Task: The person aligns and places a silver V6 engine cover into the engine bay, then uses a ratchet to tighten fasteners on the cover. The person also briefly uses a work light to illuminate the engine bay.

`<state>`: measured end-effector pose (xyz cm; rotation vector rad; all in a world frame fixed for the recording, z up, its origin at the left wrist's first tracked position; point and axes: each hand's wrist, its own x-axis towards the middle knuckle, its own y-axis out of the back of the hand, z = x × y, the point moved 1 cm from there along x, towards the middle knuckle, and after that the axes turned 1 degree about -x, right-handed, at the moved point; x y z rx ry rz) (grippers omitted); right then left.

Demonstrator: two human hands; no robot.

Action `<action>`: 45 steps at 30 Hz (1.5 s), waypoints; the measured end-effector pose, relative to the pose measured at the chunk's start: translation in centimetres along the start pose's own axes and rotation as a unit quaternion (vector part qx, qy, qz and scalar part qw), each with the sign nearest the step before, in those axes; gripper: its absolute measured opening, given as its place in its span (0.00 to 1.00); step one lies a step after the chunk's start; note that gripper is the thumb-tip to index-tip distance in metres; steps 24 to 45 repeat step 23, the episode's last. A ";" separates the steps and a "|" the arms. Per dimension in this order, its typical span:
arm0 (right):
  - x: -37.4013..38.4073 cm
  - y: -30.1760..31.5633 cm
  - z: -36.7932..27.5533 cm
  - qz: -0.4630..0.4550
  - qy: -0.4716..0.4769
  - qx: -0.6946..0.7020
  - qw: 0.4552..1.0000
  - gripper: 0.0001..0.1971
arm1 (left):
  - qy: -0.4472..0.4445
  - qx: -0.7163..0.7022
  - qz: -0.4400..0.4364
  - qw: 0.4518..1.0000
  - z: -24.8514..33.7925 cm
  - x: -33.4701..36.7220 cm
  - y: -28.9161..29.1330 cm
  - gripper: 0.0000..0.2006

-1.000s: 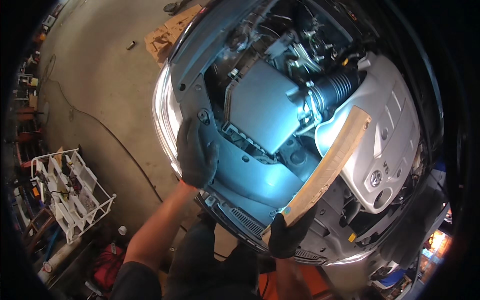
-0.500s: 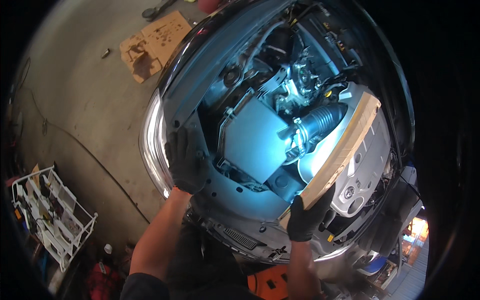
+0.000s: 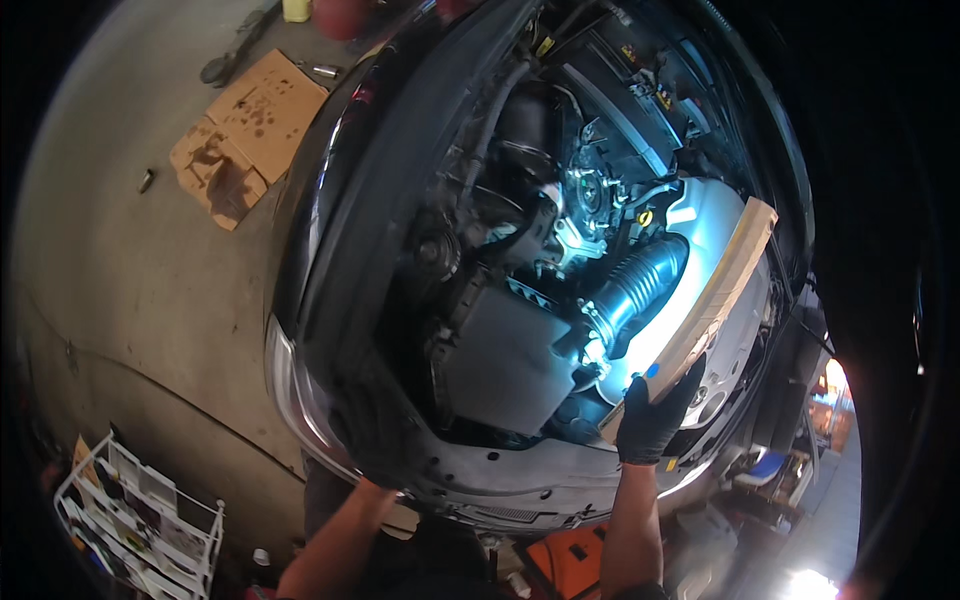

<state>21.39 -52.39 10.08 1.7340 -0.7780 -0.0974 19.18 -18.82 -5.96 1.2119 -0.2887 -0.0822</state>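
My right hand (image 3: 655, 418), in a black glove, grips the near end of a long wooden board (image 3: 718, 300), thumb on one side and fingers on the other. The board lies slantwise over the silver engine cover (image 3: 708, 235). My left hand (image 3: 372, 435), also gloved, rests with fingers extended on the car's front edge beside the headlight (image 3: 290, 375); shadow blurs its outline. Between my hands sits a dark air filter box (image 3: 510, 360). A ribbed black intake hose (image 3: 640, 290) runs from it toward the engine cover, lit by bluish light.
A stained cardboard sheet (image 3: 245, 130) lies on the floor at the far left. A white wire rack (image 3: 140, 510) holding various items stands at the near left, with a dark cord (image 3: 190, 400) on the floor nearby. An orange case (image 3: 570, 560) is below the bumper.
The view has shifted, and the bluish light has left the filter box and front panel, staying on the hose and engine. My left hand has moved nearer and is now in shadow.
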 end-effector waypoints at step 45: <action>11.1 0.2 10.3 -0.084 -0.250 0.177 0.948 0.41 | -0.113 0.000 -0.036 0.993 -3.3 35.1 2.4 0.55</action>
